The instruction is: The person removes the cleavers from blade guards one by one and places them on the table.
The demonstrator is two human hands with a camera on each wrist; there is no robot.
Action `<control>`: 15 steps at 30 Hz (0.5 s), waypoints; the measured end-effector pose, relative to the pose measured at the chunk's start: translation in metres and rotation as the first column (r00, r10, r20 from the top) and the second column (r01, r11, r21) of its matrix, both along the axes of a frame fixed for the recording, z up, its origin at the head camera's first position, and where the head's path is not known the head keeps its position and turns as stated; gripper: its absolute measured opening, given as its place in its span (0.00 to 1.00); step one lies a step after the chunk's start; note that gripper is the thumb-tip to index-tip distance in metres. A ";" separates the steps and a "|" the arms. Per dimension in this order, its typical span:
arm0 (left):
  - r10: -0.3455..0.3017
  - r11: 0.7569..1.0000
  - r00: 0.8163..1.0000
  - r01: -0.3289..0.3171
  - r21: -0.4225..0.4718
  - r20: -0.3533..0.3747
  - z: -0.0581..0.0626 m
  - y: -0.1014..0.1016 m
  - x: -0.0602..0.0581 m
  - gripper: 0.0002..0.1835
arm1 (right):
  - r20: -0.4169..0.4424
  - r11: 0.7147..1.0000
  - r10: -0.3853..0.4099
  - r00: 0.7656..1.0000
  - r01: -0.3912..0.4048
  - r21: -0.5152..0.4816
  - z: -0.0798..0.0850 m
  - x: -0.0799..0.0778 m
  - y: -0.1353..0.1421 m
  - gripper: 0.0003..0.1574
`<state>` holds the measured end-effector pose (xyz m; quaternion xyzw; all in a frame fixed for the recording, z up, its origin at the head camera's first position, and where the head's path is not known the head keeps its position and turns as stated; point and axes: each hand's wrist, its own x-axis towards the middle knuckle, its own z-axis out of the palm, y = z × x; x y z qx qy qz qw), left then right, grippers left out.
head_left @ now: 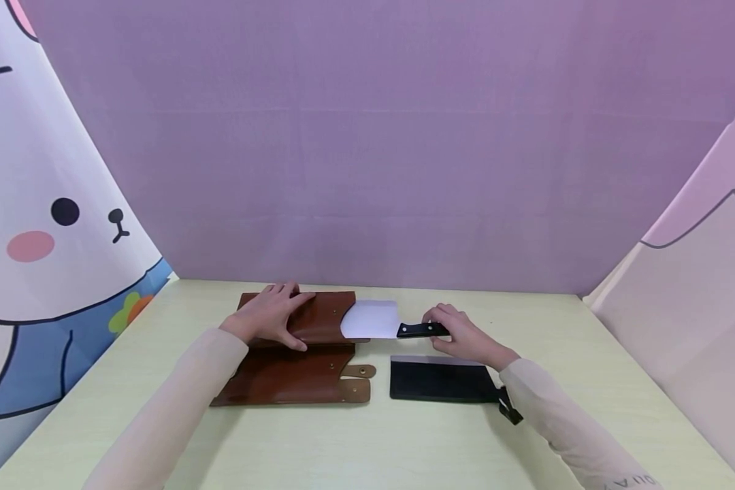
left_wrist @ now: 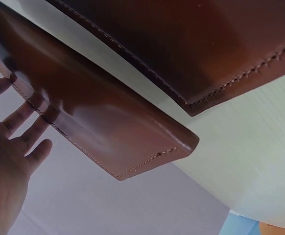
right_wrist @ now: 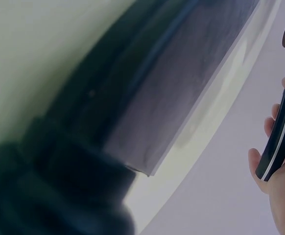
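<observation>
My left hand (head_left: 271,316) holds a brown leather knife sheath (head_left: 333,314), thumb at its near side and fingertips along the stitched far edge. A cleaver (head_left: 373,320) lies partly inside it, its broad blade showing at the right-hand mouth. Its black riveted handle (right_wrist: 279,132) is gripped by my right hand (head_left: 461,335). Nearer to me, a second brown leather sheath (head_left: 282,378) lies flat, two strap tabs pointing right. Below my right hand rests another knife in a black blade cover (head_left: 444,382), a strip of metal blade (right_wrist: 181,88) exposed along one side and its dark handle (head_left: 510,407) partly behind my sleeve.
Everything lies on a pale wood-look table (head_left: 355,449). A purple cloth wall (head_left: 380,150) stands along its back edge. Cartoon-printed panels flank it, one with an animal face (head_left: 67,272) at left and a pinkish one (head_left: 704,272) at right.
</observation>
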<state>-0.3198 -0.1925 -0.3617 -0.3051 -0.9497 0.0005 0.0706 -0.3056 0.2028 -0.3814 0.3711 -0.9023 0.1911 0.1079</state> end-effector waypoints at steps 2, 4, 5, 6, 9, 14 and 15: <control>0.005 1.000 1.000 -0.005 0.003 0.007 0.000 0.000 0.000 0.55 | -0.002 1.000 -0.004 1.000 0.004 0.002 -0.001 -0.001 0.001 0.18; 0.009 1.000 1.000 -0.009 0.004 0.012 0.001 0.000 0.001 0.55 | 0.001 1.000 -0.003 1.000 0.003 0.000 -0.001 -0.001 0.002 0.18; 0.010 1.000 1.000 -0.010 0.004 0.014 0.001 0.000 0.001 0.55 | 0.002 1.000 -0.003 1.000 0.003 0.000 -0.001 -0.001 0.003 0.18; 0.011 1.000 1.000 -0.011 0.005 0.017 0.001 0.000 0.001 0.55 | 0.006 1.000 -0.003 1.000 0.003 -0.001 -0.001 -0.001 0.003 0.18; 0.013 1.000 1.000 -0.013 0.007 0.022 0.001 0.000 0.001 0.55 | 0.014 1.000 -0.006 1.000 0.006 -0.001 0.000 0.000 0.004 0.18; 0.004 1.000 1.000 -0.004 0.013 0.015 0.001 -0.001 0.001 0.55 | 0.011 1.000 -0.006 1.000 0.006 -0.007 0.001 0.000 0.008 0.18; 0.002 1.000 1.000 -0.002 0.013 0.012 0.002 -0.001 0.001 0.55 | 0.012 1.000 -0.008 1.000 0.008 -0.008 0.001 0.000 0.008 0.18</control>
